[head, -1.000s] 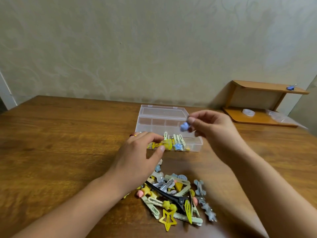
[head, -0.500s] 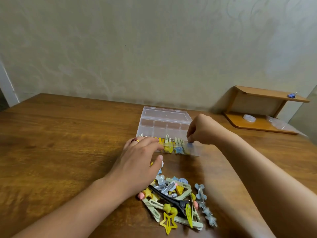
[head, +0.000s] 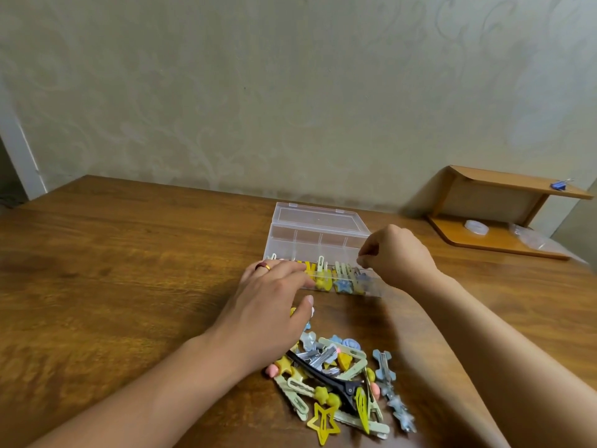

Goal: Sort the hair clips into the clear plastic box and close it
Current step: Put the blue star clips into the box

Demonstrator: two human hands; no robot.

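Note:
The clear plastic box [head: 292,235] lies open mid-table, its lid [head: 318,216] flat behind it. Yellow, green and blue hair clips [head: 326,277] stand in its front compartments. My right hand [head: 395,257] hovers over the front right compartment, fingers curled, pinching the top of a blue clip [head: 362,279] that sits inside the box. My left hand [head: 268,305] lies flat with straight fingers touching the box's front left wall and hides that corner. A loose pile of clips [head: 342,379], with a long black one [head: 326,376] and a yellow star [head: 323,421], lies in front of the box.
A wooden shelf unit [head: 504,192] stands at the table's back right, with a blue binder clip [head: 560,185] on top and a tape roll [head: 475,226] and a plastic bag [head: 536,242] on its base. The wall runs close behind the box.
My right hand came down from above the box with the blue clip and set it into the front right compartment. My left hand stayed at the box's front left.

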